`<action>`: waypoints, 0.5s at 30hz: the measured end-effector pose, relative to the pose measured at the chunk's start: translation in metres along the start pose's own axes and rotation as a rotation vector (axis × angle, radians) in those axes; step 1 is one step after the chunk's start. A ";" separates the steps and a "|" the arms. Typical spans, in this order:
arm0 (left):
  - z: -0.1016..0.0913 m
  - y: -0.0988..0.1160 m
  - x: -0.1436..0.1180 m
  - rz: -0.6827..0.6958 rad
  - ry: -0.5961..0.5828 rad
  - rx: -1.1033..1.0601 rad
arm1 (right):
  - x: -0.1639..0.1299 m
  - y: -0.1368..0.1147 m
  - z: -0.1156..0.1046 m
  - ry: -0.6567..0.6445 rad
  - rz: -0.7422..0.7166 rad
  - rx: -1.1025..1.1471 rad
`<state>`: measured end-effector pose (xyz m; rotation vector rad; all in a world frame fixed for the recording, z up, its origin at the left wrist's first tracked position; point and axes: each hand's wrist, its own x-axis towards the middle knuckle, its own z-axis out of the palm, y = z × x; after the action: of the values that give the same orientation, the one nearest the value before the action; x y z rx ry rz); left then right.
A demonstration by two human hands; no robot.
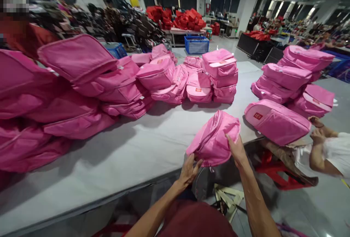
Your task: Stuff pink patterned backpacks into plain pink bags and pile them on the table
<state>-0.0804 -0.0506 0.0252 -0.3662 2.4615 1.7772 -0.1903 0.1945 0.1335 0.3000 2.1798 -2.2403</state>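
A pink fabric bag [212, 138] lies at the near edge of the grey table [142, 149]. My left hand [190, 169] grips its lower left corner. On the bag's right side my right hand [237, 150] holds the fabric, thumb up. Both forearms reach up from the bottom of the view.
Stacks of pink bags cover the table's left [68, 94], its middle back [197, 76] and its right [287, 84]. One long pink bag [276, 122] lies just right of my hands. Another person's arms [319, 146] are at the right edge. A blue crate [196, 44] stands far back.
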 end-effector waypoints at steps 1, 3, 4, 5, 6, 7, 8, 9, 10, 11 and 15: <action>-0.005 0.008 0.003 0.113 0.009 0.052 | 0.000 0.000 0.006 0.050 -0.027 -0.075; -0.017 0.022 0.011 0.280 0.075 0.103 | 0.000 0.005 0.017 0.109 -0.061 -0.178; -0.023 0.028 0.016 0.316 0.124 0.099 | 0.001 0.008 0.023 0.121 -0.075 -0.210; -0.030 0.034 0.022 0.331 0.163 0.083 | 0.002 0.009 0.028 0.130 -0.090 -0.237; -0.036 0.038 0.029 0.337 0.176 0.061 | 0.003 0.010 0.032 0.137 -0.103 -0.261; -0.043 0.041 0.036 0.343 0.163 0.037 | 0.003 0.010 0.036 0.140 -0.114 -0.281; -0.049 0.042 0.043 0.350 0.126 0.017 | 0.004 0.008 0.040 0.143 -0.122 -0.296; -0.055 0.042 0.050 0.359 0.076 0.001 | 0.005 0.006 0.044 0.147 -0.126 -0.308; -0.061 0.040 0.055 0.368 0.026 -0.014 | 0.005 0.004 0.047 0.147 -0.127 -0.315; -0.067 0.036 0.060 0.375 -0.021 -0.030 | 0.005 0.001 0.051 0.146 -0.128 -0.319; -0.081 0.019 0.065 0.377 -0.078 -0.047 | 0.004 -0.005 0.067 0.151 -0.137 -0.396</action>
<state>-0.1421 -0.1312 0.0557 0.1766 2.5671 1.9372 -0.2036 0.1288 0.1394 0.3293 2.7300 -1.8314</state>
